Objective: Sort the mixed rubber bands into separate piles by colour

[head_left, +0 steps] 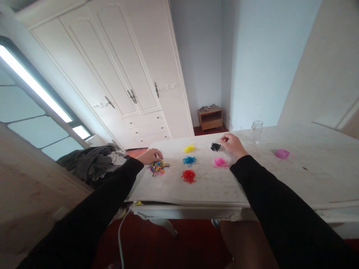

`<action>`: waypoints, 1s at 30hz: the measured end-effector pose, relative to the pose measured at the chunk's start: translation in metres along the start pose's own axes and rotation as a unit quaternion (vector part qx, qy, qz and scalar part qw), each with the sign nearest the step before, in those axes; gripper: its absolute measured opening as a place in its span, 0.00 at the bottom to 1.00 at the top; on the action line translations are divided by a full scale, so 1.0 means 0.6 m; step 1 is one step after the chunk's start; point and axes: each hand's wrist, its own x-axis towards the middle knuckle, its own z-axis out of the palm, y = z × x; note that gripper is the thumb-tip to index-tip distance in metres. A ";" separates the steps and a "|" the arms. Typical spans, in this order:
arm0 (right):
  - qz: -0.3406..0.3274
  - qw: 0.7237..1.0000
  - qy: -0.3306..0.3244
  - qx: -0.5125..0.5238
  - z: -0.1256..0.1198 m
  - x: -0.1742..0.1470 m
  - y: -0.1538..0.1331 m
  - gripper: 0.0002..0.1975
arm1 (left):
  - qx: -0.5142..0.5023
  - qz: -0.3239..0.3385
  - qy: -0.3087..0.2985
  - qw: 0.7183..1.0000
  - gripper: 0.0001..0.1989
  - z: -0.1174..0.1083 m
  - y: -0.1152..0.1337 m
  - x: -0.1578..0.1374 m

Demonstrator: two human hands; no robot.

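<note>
My left hand point(151, 156) is over the upper edge of a mixed pile of coloured rubber bands point(158, 168), its fingers bent down and slightly apart. At the far side of the table, my right hand point(231, 144) has its fingertips pinched together beside a pile of black rubber bands point(215, 147); anything between them is too small to make out. Pink rubber bands point(220, 162) lie just below that hand. Between my hands, yellow point(189, 148), blue rubber bands point(189, 160) and red rubber bands point(189, 176) form separate piles in a column.
A clear glass jar point(256, 131) stands on the white table point(213, 190) to the right, with a pink-purple round object point(282, 153) beyond it. Dark clothes point(89, 162) are heaped off the left end. A white cable point(120, 235) hangs near the table's front left corner.
</note>
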 end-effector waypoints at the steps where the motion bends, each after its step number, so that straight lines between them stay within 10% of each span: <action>1: 0.000 1.000 -0.001 -0.002 0.000 0.000 0.001 0.08 | 0.001 0.000 -0.002 1.000 0.12 0.002 0.000 0.001; 30: -0.004 0.998 -0.040 -0.038 -0.002 -0.007 0.001 0.08 | -0.058 0.015 0.031 0.998 0.13 0.001 0.017 0.008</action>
